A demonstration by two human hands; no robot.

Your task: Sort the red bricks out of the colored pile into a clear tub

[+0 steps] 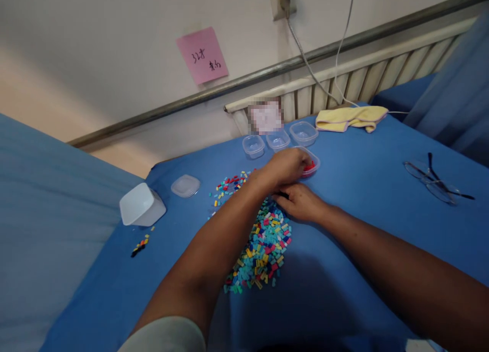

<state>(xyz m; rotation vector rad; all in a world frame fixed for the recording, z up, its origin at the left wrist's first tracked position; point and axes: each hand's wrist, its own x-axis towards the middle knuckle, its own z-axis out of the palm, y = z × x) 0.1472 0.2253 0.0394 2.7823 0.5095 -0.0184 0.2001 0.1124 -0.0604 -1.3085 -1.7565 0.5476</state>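
Note:
My left hand (288, 166) reaches across to a clear plastic container (315, 171) with red pieces (311, 166) in it. Its fingers are curled down over the rim, and whatever is between the fingertips is hidden. Just below, my right hand (301, 203) rests at the right edge of a pile of small coloured building bricks (267, 235), mostly turquoise, with yellow, red, pink and blue among them. The right fingers are bent together; a dark spot shows by their tips, too unclear to name. My left forearm hides part of the pile.
Three clear containers (253, 146) stand along the back. At left are a clear lid (185, 186), a white tub (142, 205) on its side and some loose yellow, orange and black bricks (140, 246). A yellow cloth (349, 118) and eyeglasses (435, 184) lie at right.

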